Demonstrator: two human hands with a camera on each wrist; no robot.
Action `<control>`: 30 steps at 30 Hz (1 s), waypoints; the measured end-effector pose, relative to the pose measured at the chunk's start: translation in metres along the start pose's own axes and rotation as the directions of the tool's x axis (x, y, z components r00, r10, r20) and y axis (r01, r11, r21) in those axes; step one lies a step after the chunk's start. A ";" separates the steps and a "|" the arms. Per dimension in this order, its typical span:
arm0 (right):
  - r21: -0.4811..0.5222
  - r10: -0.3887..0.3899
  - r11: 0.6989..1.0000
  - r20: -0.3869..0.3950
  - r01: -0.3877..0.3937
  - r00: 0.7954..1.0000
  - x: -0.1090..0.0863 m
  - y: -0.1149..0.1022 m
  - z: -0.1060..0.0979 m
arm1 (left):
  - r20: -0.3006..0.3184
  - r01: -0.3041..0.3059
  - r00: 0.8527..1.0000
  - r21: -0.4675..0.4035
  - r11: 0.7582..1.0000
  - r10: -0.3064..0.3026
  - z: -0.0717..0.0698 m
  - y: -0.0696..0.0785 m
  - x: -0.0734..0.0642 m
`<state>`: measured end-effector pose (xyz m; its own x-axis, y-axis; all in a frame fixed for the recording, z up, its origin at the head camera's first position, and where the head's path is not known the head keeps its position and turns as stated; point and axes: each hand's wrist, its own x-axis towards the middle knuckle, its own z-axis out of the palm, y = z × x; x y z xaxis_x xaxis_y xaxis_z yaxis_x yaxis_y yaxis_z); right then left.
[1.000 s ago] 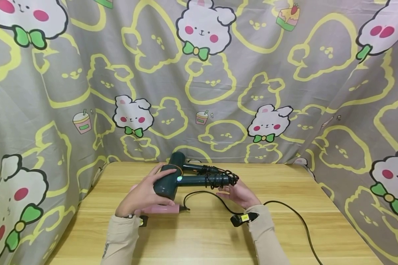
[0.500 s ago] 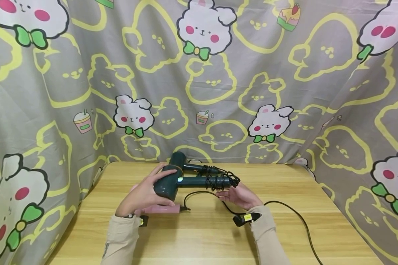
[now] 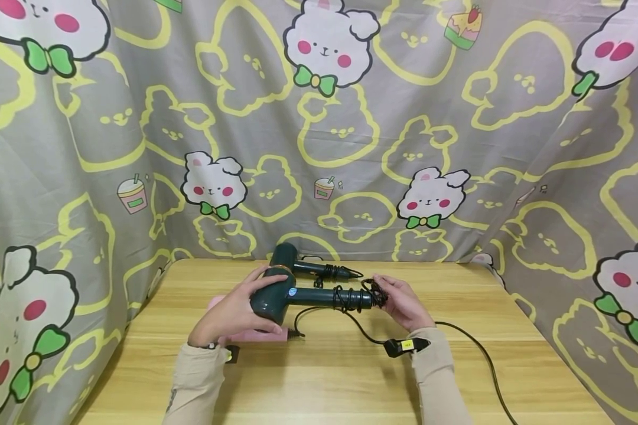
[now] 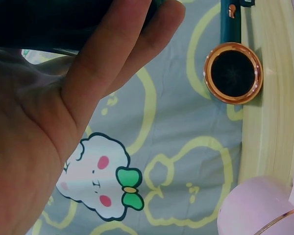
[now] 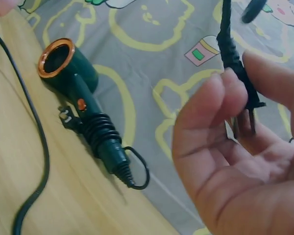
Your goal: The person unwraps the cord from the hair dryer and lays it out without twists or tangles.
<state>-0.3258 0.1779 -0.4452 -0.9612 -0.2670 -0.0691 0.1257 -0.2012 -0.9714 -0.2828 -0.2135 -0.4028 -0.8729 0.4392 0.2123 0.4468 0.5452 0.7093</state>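
My left hand (image 3: 233,311) grips the barrel of a dark green hair dryer (image 3: 305,297), held above the table with its handle pointing right. Black cord is wound around that handle. At the handle's end, my right hand (image 3: 404,306) pinches the cord's plug (image 5: 244,83) between thumb and fingers; its two prongs show in the right wrist view. Behind it, a second green hair dryer (image 5: 81,73) with a copper-coloured rim lies on the table, cord coiled round its handle. Below my left hand lies a pink hair dryer (image 3: 260,336), partly hidden by that hand.
The pink dryer's black cord (image 3: 491,360) runs right across the wooden table (image 3: 319,383) and off the front edge. Patterned grey curtain (image 3: 345,147) hangs along the back and both sides. A black wrist camera (image 3: 404,347) sits at my right cuff.
My right hand has risen from below the handle's end and now pinches the plug. The held hair dryer has shifted slightly right and down, away from the second green one.
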 end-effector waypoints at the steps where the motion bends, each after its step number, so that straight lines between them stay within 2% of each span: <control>1: 0.003 -0.006 1.000 -0.031 0.006 1.000 -0.001 -0.002 0.000 | 0.002 0.000 1.000 0.002 1.000 0.000 0.000 0.000 0.000; 5: 0.028 -0.042 0.999 -0.130 0.046 0.991 -0.003 -0.008 0.000 | 0.011 0.008 1.000 0.002 1.000 -0.008 0.002 -0.001 0.000; 8: 0.026 -0.071 0.997 -0.153 0.075 0.986 -0.006 -0.015 0.002 | 0.019 0.022 1.000 0.000 1.000 -0.022 0.003 -0.001 0.000; 16: 0.021 -0.121 0.992 -0.118 0.125 0.986 -0.019 -0.035 0.009 | 0.016 0.028 0.999 0.001 1.000 -0.028 0.003 -0.002 -0.001; 30: -0.001 -0.231 0.973 -0.104 0.232 0.967 -0.039 -0.060 0.028 | 0.007 0.044 0.999 0.021 0.999 -0.044 0.002 -0.006 0.001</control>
<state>-0.2895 0.1743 -0.3775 -0.9845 -0.1134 0.1339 -0.1011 -0.2567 -0.9612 -0.2860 -0.2152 -0.4087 -0.8903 0.4197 0.1764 0.4122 0.5785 0.7038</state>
